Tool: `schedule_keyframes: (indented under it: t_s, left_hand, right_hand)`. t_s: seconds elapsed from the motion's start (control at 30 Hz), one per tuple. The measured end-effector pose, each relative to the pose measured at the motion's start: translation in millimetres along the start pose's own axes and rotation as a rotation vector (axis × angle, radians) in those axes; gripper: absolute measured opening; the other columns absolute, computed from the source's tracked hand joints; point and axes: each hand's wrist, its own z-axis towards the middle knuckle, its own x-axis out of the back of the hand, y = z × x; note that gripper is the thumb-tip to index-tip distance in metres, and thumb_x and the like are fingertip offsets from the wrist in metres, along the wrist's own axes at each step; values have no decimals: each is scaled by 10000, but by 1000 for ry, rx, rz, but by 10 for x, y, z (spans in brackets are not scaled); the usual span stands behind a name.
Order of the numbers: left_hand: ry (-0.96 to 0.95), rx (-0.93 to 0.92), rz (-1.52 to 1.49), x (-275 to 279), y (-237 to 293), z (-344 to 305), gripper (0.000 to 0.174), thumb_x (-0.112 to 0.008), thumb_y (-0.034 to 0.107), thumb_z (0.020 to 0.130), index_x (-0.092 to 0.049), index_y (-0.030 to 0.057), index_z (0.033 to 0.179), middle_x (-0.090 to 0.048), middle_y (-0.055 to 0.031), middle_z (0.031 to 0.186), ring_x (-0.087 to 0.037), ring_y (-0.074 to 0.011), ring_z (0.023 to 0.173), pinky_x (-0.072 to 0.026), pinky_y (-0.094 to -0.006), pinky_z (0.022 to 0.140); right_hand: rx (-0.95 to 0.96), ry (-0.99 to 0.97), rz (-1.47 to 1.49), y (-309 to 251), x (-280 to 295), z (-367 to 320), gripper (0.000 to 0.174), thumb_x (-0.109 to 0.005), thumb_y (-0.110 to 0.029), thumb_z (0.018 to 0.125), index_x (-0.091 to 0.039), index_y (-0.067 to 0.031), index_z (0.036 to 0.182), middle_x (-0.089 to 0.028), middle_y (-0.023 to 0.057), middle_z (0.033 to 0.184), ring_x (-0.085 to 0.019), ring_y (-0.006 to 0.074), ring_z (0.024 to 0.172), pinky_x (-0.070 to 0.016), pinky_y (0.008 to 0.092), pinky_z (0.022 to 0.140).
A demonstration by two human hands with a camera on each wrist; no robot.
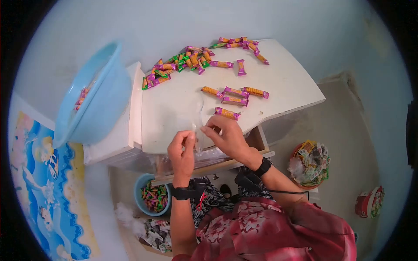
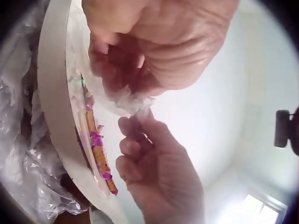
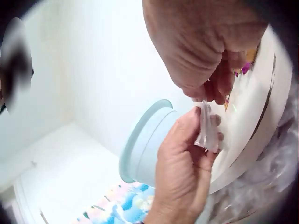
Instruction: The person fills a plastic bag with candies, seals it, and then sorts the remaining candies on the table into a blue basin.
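Observation:
A clear plastic bag (image 3: pixel 207 128) is pinched between the fingers of the left hand (image 3: pixel 180 163), its edge gathered near the thumb. The right hand (image 1: pixel 227 136) faces it from the other side, with thumb and fingertips pinching the bag's upper end in the right wrist view. In the head view the left hand (image 1: pixel 182 153) is upright over the table's front edge. Just beyond the right hand lies a purple and orange wrapped snack (image 1: pixel 227 113), with several more like it behind.
A pile of wrapped snacks (image 1: pixel 189 59) lies along the back of the white table (image 1: pixel 287 82). A blue basin (image 1: pixel 98 104) stands at the left. Below the tabletop, an open drawer (image 1: pixel 257 140) holds clear plastic bags (image 2: pixel 32 177). On the floor are a snack-filled basin (image 1: pixel 137 191) and a basket of wrappers (image 1: pixel 310 163).

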Motion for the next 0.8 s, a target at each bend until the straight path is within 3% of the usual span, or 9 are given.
schedule_keyframes:
  t_s: [0.1, 0.2, 0.4, 0.5, 0.53, 0.6, 0.7, 0.8]
  left_hand:
    - [181, 97, -168, 204, -27, 4, 177, -648, 179, 1064, -695, 9, 1043, -667, 2, 853, -555, -56, 753, -469, -227, 709]
    - [208, 116, -134, 261, 18, -24, 162, -651, 173, 1060, -694, 22, 1022, -656, 10, 843, -557, -59, 742, -474, -230, 698]
    - [141, -54, 244, -7, 117, -115, 129, -668, 144, 1041, -676, 15, 1034, -635, 10, 815, -538, -60, 715, -454, -251, 651]
    - [178, -177, 353, -48, 77, -106, 62, -660, 91, 1000, -640, 32, 1001, -624, -60, 822, -570, -186, 681, -471, -342, 626]
    - [184, -203, 390, -40, 93, -116, 42, -657, 73, 985, -628, 43, 985, -622, -84, 829, -587, -235, 671, -479, -371, 621]
    - [176, -224, 462, -21, 170, -133, 46, -656, 70, 976, -616, 46, 976, -619, -87, 828, -591, -255, 670, -475, -391, 614]
    - [141, -229, 518, -59, 214, -149, 57, -657, 75, 970, -607, 49, 964, -626, -96, 832, -603, -271, 672, -474, -406, 610]
    - [112, -187, 531, -109, 248, -159, 59, -657, 85, 973, -609, 51, 970, -636, -101, 839, -614, -274, 675, -476, -406, 615]
  right_hand:
    - [-104, -3, 23, 61, 38, -45, 249, -748, -244, 948, -688, -19, 859, -668, 143, 761, -665, 303, 673, -509, 409, 621]
    - [-182, 0, -92, -5, 91, -118, 259, -743, -257, 951, -690, -23, 856, -685, 151, 771, -669, 311, 661, -521, 410, 623]
    - [-82, -38, -193, -88, -7, -179, 242, -734, -278, 960, -695, -48, 894, -702, 131, 812, -684, 332, 679, -532, 429, 635]
    - [-87, 60, -267, -160, 131, -145, 223, -756, -269, 931, -691, -73, 1015, -710, 117, 931, -696, 324, 772, -539, 427, 649]
    - [-28, 108, -337, -118, 195, -138, 239, -764, -263, 915, -684, -81, 1048, -707, 114, 971, -690, 318, 826, -541, 425, 686]
    - [87, 208, -478, 3, 361, -102, 299, -780, -250, 884, -670, -96, 1115, -701, 107, 1053, -679, 306, 932, -546, 422, 760]
    - [175, 189, -720, 41, 570, -45, 333, -792, -214, 841, -665, -104, 1129, -699, 98, 1119, -638, 300, 1053, -523, 429, 881]
    - [76, 94, -735, 155, 621, -53, 309, -792, -193, 836, -676, -104, 1109, -710, 76, 1107, -623, 296, 1080, -490, 443, 952]
